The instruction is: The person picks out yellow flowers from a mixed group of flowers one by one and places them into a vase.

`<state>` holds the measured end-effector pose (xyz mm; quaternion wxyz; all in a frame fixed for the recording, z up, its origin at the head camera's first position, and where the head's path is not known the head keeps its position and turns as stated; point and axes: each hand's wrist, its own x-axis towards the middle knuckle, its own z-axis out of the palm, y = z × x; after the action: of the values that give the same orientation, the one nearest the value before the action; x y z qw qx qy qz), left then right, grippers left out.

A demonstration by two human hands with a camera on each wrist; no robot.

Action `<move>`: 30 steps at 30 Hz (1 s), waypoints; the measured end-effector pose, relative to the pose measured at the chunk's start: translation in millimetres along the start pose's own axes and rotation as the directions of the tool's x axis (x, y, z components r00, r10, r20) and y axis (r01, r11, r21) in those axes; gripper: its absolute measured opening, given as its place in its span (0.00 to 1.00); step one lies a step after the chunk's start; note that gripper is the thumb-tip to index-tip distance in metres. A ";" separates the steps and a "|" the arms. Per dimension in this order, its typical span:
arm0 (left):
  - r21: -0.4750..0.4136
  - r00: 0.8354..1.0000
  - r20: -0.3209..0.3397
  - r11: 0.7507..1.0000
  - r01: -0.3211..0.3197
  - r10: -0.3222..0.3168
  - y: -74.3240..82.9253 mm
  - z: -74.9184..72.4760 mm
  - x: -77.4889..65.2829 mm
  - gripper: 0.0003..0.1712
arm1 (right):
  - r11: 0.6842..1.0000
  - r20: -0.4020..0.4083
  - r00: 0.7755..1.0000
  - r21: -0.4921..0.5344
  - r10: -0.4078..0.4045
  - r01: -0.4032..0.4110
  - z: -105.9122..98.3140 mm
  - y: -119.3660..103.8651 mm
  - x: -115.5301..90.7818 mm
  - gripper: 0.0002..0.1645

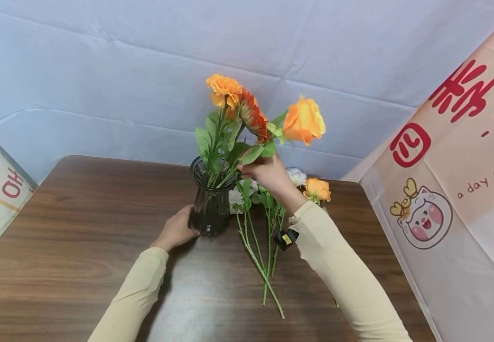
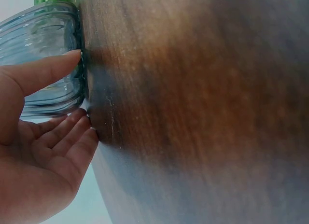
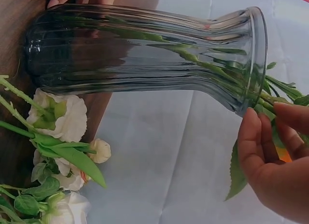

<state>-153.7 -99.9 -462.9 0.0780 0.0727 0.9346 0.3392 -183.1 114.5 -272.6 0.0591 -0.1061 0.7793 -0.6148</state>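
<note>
A dark, ribbed glass vase stands upright on the wooden table. My left hand holds it low, thumb across one side of the base and fingers around the other. At the vase's rim, my right hand pinches the green stem of an orange rose that leans out to the right. An orange carnation-like flower and a red-orange, many-petalled bloom rise above the same vase. Through the glass, stems show inside.
Right of the vase lie several flowers on the table: white ones and another orange rose, their stems pointing toward the front. A pale cloth wall stands behind, and a printed one is on the right.
</note>
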 end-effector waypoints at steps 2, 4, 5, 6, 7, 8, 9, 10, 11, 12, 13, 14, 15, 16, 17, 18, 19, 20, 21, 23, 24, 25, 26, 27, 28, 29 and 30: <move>0.000 1.000 -0.002 1.000 0.001 -0.001 0.4 -0.3 -0.3 0.45 | 0.999 0.020 0.999 -0.020 -0.026 0.027 0.6 1.1 1.7 0.06; 0.001 1.000 -0.006 1.000 -0.001 0.001 0.9 -0.8 -0.3 0.44 | 0.998 0.042 0.998 -0.046 -0.041 0.043 0.6 2.1 2.7 0.05; 0.000 1.000 -0.007 1.000 -0.001 0.001 1.2 -1.0 -0.3 0.44 | 0.998 0.054 0.998 -0.053 -0.042 0.045 0.4 2.4 2.8 0.04; 0.000 1.000 -0.008 1.000 -0.002 0.002 1.5 -1.2 -0.3 0.44 | 0.997 0.062 0.997 -0.061 -0.038 0.042 0.2 2.6 2.8 0.04; -0.002 1.000 -0.009 1.000 -0.002 0.002 1.9 -1.5 -0.4 0.44 | 0.997 0.069 0.997 -0.066 -0.030 0.035 0.1 2.5 2.6 0.04; -0.002 1.000 -0.010 1.000 -0.004 0.004 2.2 -1.7 -0.4 0.44 | 0.997 0.074 0.997 -0.069 -0.014 0.020 -0.1 2.2 2.1 0.05; 0.000 1.000 -0.010 1.000 -0.005 0.005 2.4 -1.9 -0.5 0.44 | 0.997 0.079 0.997 -0.075 0.002 0.003 -0.3 2.0 1.7 0.06; 0.000 1.000 -0.011 1.000 -0.006 0.006 2.6 -2.1 -0.7 0.44 | 0.997 0.085 0.996 -0.074 0.019 -0.013 -0.5 1.9 1.3 0.06; 0.001 1.000 -0.012 1.000 -0.007 0.007 2.5 -2.1 -0.7 0.44 | 0.997 0.089 0.995 -0.076 0.040 -0.033 -0.8 2.0 0.9 0.06; 0.002 1.000 -0.013 1.000 -0.009 0.009 2.6 -2.2 -0.8 0.44 | 0.996 0.094 0.994 -0.074 0.058 -0.051 -1.2 2.1 0.6 0.07; 0.001 1.000 -0.012 1.000 -0.010 0.010 2.7 -2.3 -1.0 0.44 | 0.995 0.102 0.992 -0.070 0.073 -0.066 -1.5 2.1 0.2 0.07; 0.002 1.000 -0.014 1.000 -0.012 0.012 2.6 -2.3 -1.1 0.44 | 0.994 0.103 0.990 -0.076 0.091 -0.083 -2.1 2.5 -0.2 0.06; 0.001 1.000 -0.013 1.000 -0.013 0.013 2.5 -2.3 -1.2 0.44 | 0.992 0.101 0.989 -0.081 0.109 -0.101 -2.8 3.2 -0.6 0.05; 0.000 1.000 -0.013 1.000 -0.013 0.013 2.5 -2.2 -1.2 0.43 | 0.990 0.098 0.988 -0.084 0.123 -0.115 -3.6 3.9 -1.0 0.04; 0.000 1.000 -0.013 1.000 -0.012 0.012 2.4 -2.2 -1.1 0.43 | 0.989 0.097 0.987 -0.086 0.132 -0.123 -4.4 4.6 -1.4 0.03; 0.000 1.000 -0.011 1.000 -0.011 0.011 2.5 -2.2 -1.2 0.43 | 0.989 0.094 0.986 -0.076 0.136 -0.129 -5.2 5.3 -1.5 0.02; 0.000 1.000 -0.010 1.000 -0.009 0.009 2.5 -2.2 -1.1 0.43 | 0.989 0.094 0.986 -0.074 0.134 -0.128 -6.2 6.1 -1.8 0.02; 0.001 1.000 -0.009 1.000 -0.008 0.008 2.4 -2.2 -1.1 0.43 | 0.989 0.089 0.987 -0.072 0.135 -0.128 -7.2 6.9 -2.2 0.02; 0.002 1.000 -0.007 1.000 -0.007 0.007 2.6 -2.3 -1.1 0.43 | 0.991 0.095 0.988 -0.062 0.125 -0.119 -8.1 7.4 -2.3 0.02; 0.004 1.000 -0.005 1.000 -0.005 0.005 2.4 -2.6 -1.0 0.43 | 0.993 0.106 0.988 -0.056 0.111 -0.106 -9.6 7.7 -2.4 0.04; 0.003 1.000 -0.004 1.000 -0.005 0.005 2.3 -2.6 -0.9 0.43 | 0.993 0.109 0.988 -0.052 0.112 -0.107 -10.3 7.7 -2.6 0.05; 0.003 1.000 -0.005 1.000 -0.006 0.006 2.2 -2.6 -0.8 0.43 | 0.993 0.111 0.987 -0.055 0.114 -0.108 -11.0 7.4 -3.0 0.07; 0.001 1.000 -0.006 1.000 -0.007 0.007 2.2 -2.6 -0.7 0.43 | 0.992 0.112 0.987 -0.053 0.119 -0.113 -11.6 7.1 -3.3 0.08; 0.001 1.000 -0.007 1.000 -0.008 0.008 2.1 -2.6 -0.7 0.43 | 0.992 0.112 0.986 -0.053 0.123 -0.118 -12.3 6.8 -3.8 0.10; -0.001 1.000 -0.007 1.000 -0.007 0.007 2.0 -2.6 -0.6 0.43 | 0.991 0.110 0.986 -0.053 0.129 -0.123 -12.8 6.3 -4.5 0.12; -0.001 1.000 -0.007 1.000 -0.008 0.008 2.0 -2.5 -0.6 0.43 | 0.991 0.108 0.986 -0.046 0.129 -0.124 -13.4 6.1 -5.0 0.14; -0.002 1.000 -0.007 1.000 -0.007 0.007 2.1 -2.6 -0.6 0.44 | 0.991 0.104 0.986 -0.045 0.128 -0.124 -14.1 5.6 -5.9 0.15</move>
<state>-153.5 -100.1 -459.6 0.0738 0.0749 0.9343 0.3407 -181.0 130.5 -275.0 0.1373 -0.0901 0.7917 -0.5884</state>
